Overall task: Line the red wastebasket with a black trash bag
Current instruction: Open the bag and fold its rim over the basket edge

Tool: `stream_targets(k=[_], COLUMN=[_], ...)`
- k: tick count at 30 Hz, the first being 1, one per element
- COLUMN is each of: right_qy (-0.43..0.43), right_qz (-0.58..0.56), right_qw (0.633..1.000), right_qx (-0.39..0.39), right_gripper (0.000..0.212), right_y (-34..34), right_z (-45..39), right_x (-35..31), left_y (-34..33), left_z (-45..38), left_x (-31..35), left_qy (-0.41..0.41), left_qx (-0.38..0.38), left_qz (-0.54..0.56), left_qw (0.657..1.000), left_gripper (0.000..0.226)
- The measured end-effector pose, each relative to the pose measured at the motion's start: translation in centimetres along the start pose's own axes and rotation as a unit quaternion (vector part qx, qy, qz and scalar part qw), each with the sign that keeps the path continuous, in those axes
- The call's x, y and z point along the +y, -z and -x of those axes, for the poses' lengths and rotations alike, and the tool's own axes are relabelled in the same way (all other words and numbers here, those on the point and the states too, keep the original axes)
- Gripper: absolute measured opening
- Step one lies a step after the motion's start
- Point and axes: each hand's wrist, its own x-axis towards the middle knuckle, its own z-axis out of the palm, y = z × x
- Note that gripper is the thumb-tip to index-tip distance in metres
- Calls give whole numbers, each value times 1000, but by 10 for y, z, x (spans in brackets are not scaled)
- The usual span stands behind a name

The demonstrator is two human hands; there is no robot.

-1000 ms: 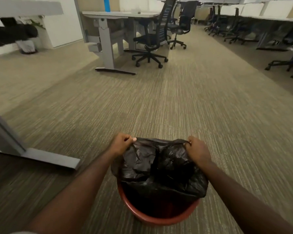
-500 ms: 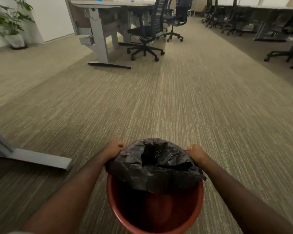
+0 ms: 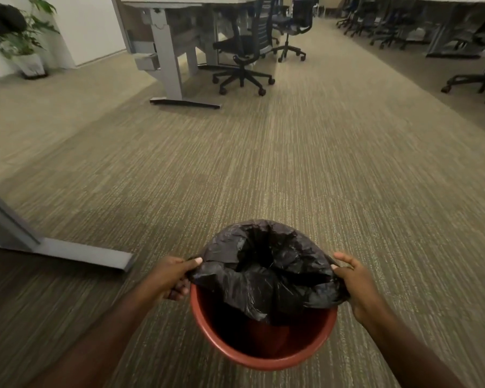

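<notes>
The red wastebasket [image 3: 263,359] stands on the carpet at the bottom centre, its near rim bare. A crumpled black trash bag [image 3: 266,273] is draped over the far half of the rim, with its mouth open and part of it hanging inside. My left hand [image 3: 168,278] pinches the bag's left edge beside the rim. On the opposite side, my right hand [image 3: 353,284] grips the bag's right edge. The basket's bottom is dark and partly hidden by the bag.
A grey desk foot [image 3: 81,254] lies on the floor to the left of the basket. Farther off are a grey desk [image 3: 168,51], black office chairs [image 3: 244,57], a potted plant [image 3: 25,46] at the far left and more chairs [image 3: 471,77] on the right.
The bag's mouth has been spread wider and lowered over the far rim. Both hands have moved apart and down to the basket's sides. The view has tilted down.
</notes>
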Motion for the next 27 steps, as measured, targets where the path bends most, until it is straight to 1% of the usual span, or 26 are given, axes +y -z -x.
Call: stream_targets(k=[3,6,8,10,12,14,16,17,19,21,22,23,24,25,27], right_qy=[39,77,101,107,70,-37,-140,-167,-187,-192,-190,-184,-174,-161,-132], right_qz=[38,69,99,104,60,-59,-185,-229,-284,-300,-303,-297,-286,-270,-240], right_qw=[999,995,990,988,995,997,973,959,940,933,932,935,940,947,959], right_qx=[4,7,21,30,31,23,7,8,24,49,56,59,63,68,78], right_gripper=[37,43,44,44,46,48,52,54,61,63,62,58,54,51,46], right_y=[8,13,15,18,20,24,30,34,43,50,50,47,43,38,26], right_z=[23,42,51,56,57,54,51,49,44,41,42,45,48,52,57], right_x=[3,4,3,4,6,10,13,14,16,19,20,22,25,30,38], left_y=[2,-4,-9,-14,-19,-27,-35,-38,-43,-43,-42,-41,-42,-46,-59], left_z=[14,26,32,38,40,43,44,44,44,44,45,47,50,50,51], left_x=[-3,-5,-3,-1,1,4,4,3,-3,-13,-17,-21,-25,-31,-44], left_qy=[-31,-20,14,55,82,95,100,95,88,67,42,20,-3,-29,-63], left_qx=[40,57,37,12,3,-9,-23,-37,-52,-68,-81,-73,-51,-14,48], left_qz=[42,137,250,357,426,479,502,502,497,502,484,446,407,377,343], left_qw=[998,989,967,933,901,873,859,859,861,860,870,892,912,926,936], left_gripper=[23,15,8,10,19,26,31,35,42,54,57,51,41,34,31])
